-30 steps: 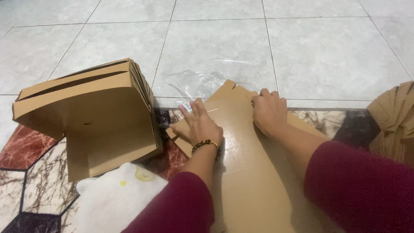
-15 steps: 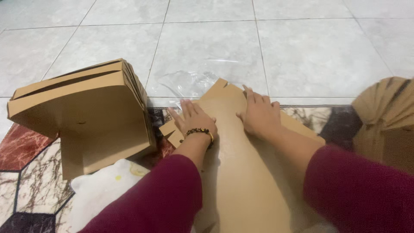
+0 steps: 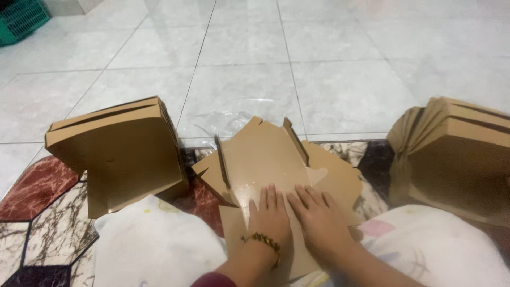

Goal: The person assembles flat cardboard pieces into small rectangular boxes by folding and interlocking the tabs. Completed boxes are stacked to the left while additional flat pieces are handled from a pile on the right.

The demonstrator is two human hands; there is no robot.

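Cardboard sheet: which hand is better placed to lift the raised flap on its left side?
Probably the left hand: it lies flat on the cardboard sheet nearer that flap; the right hand lies farther away.

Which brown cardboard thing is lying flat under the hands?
The middle cardboard sheet, pressed down by the left hand and right hand. The left stack and right stack sit untouched beside it.

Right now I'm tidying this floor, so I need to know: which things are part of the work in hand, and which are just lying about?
In hand:
- flat cardboard blank, side flaps raised
- left hand and right hand, both pressing flat on it

Lying about:
- folded brown boxes at left
- brown boxes at right
- clear plastic wrap
- green basket
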